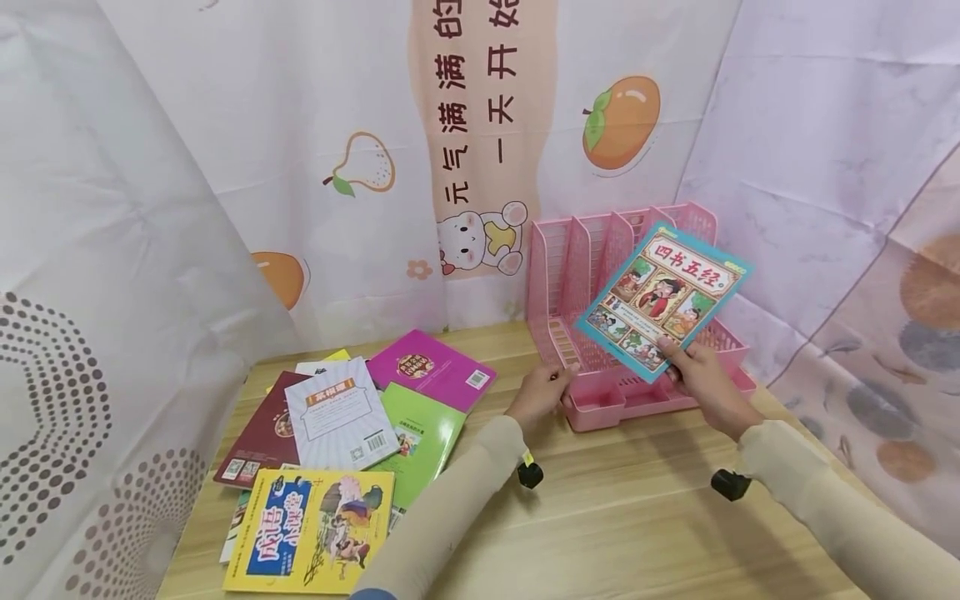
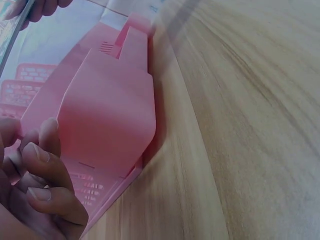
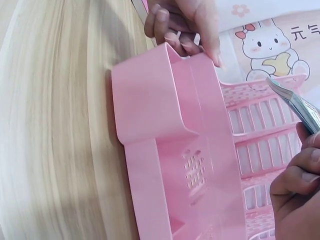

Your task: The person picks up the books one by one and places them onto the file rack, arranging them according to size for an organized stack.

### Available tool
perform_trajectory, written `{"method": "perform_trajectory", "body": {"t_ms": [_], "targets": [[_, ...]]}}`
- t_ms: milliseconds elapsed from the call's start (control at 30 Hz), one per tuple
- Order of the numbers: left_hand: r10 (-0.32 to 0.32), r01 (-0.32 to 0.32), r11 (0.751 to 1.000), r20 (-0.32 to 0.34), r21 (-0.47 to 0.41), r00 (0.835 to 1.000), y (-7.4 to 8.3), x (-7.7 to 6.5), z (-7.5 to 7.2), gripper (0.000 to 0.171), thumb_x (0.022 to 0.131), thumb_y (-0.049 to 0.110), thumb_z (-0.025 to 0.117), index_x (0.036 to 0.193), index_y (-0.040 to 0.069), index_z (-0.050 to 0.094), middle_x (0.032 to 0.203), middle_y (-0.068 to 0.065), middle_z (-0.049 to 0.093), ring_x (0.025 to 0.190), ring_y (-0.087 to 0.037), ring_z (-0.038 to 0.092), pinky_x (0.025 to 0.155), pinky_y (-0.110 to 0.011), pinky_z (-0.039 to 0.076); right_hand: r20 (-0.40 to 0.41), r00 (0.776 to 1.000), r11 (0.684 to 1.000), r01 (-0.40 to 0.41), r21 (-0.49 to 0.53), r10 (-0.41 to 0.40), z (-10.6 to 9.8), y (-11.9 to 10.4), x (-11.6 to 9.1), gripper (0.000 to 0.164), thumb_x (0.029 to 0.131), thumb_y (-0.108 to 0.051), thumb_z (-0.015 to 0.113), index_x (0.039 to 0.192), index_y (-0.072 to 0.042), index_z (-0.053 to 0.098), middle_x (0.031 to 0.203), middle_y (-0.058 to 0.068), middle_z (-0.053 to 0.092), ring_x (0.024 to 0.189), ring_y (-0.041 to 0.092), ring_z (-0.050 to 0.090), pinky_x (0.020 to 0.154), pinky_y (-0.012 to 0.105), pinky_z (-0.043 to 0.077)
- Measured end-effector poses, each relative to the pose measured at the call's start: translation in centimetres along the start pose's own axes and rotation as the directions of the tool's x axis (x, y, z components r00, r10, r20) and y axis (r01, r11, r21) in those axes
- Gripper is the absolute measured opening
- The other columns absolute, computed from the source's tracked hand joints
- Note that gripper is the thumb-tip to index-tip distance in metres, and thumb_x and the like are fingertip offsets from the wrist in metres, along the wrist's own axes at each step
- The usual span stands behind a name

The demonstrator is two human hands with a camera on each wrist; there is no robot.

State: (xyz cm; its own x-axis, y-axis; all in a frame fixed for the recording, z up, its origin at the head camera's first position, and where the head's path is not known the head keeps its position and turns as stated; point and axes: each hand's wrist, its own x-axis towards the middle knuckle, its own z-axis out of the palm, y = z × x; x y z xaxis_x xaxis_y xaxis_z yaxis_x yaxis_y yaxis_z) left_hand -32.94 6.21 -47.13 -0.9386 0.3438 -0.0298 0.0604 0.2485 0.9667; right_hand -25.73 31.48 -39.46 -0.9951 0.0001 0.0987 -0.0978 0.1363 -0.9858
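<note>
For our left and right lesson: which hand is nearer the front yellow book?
Left. The left hand holds the pink rack at its left end, right of the yellow book. The right hand is farther right, holding the blue book.

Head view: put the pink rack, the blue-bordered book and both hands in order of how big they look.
Largest: Pink rack, partly covered
Next: Blue-bordered book
Smallest: Left hand and right hand, too alike to rank

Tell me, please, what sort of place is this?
Probably a study corner, perhaps at home: a wood-grain table holds colourful illustrated books and a pink file rack with upright dividers.
</note>
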Motion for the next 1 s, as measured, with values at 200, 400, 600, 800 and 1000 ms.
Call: {"method": "perform_trajectory", "body": {"t_ms": [200, 400, 600, 800, 1000], "targets": [[0.000, 0.002, 0.999, 0.023, -0.050, 1.000, 0.0, -0.4, 0.3, 0.043, 0.107, 0.040, 0.055, 0.085, 0.003, 0.059, 0.060, -0.003, 0.062, 0.047, -0.013, 0.045, 0.045, -0.025, 0.039, -0.068, 0.997, 0.992, 0.016, -0.124, -0.024, -1.5, 0.1, 0.4, 0.030, 0.109, -0.037, 0.051, 0.114, -0.010, 0.065, 0.067, -0.003, 0.053, 0.055, 0.007, 0.040, 0.047, 0.030, 0.030], [-0.029, 0.030, 0.992, 0.013, -0.119, 0.999, -0.3, -0.9, 0.6, 0.043, 0.107, 0.043, 0.055, 0.081, 0.009, 0.056, 0.060, -0.004, 0.062, 0.044, -0.012, 0.042, 0.044, -0.025, 0.036, -0.143, 0.989, 0.957, -0.017, -0.291, -0.026, -3.3, 0.3, 0.8, 0.050, 0.109, -0.042, 0.047, 0.112, 0.006, 0.059, 0.065, -0.003, 0.052, 0.055, 0.008, 0.041, 0.048, 0.026, 0.036], [-0.036, 0.038, 0.989, 0.016, -0.143, 0.999, 0.0, -0.7, 0.3, 0.050, 0.105, 0.047, 0.056, 0.093, -0.001, 0.059, 0.061, -0.002, 0.059, 0.046, -0.012, 0.042, 0.046, -0.027, 0.037, -0.198, 0.980, 0.953, -0.060, -0.295, 0.001, -6.0, 1.0, 2.0, 0.044, 0.109, -0.047, 0.045, 0.120, -0.006, 0.057, 0.071, -0.005, 0.052, 0.060, 0.007, 0.042, 0.050, 0.025, 0.036], [-0.020, 0.025, 0.989, 0.033, -0.148, 0.999, -0.1, -0.4, 0.1, 0.048, 0.106, 0.044, 0.055, 0.098, -0.004, 0.059, 0.061, -0.002, 0.058, 0.047, -0.010, 0.043, 0.045, -0.025, 0.037, -0.247, 0.968, 0.959, -0.032, -0.280, -0.040, -8.5, 1.4, 2.5, 0.033, 0.109, -0.045, 0.047, 0.101, -0.017, 0.063, 0.063, -0.007, 0.049, 0.054, 0.006, 0.041, 0.047, 0.025, 0.034], [-0.027, 0.033, 0.988, 0.044, -0.149, 0.999, -0.2, -0.5, 0.1, 0.043, 0.109, 0.035, 0.053, 0.101, -0.007, 0.060, 0.061, -0.001, 0.059, 0.047, -0.009, 0.044, 0.046, -0.026, 0.036, -0.325, 0.943, 0.912, -0.077, -0.402, -0.064, -10.1, 1.8, 2.5, 0.048, 0.108, -0.048, 0.044, 0.109, -0.004, 0.062, 0.066, -0.009, 0.054, 0.060, 0.006, 0.045, 0.052, 0.024, 0.039]]}}
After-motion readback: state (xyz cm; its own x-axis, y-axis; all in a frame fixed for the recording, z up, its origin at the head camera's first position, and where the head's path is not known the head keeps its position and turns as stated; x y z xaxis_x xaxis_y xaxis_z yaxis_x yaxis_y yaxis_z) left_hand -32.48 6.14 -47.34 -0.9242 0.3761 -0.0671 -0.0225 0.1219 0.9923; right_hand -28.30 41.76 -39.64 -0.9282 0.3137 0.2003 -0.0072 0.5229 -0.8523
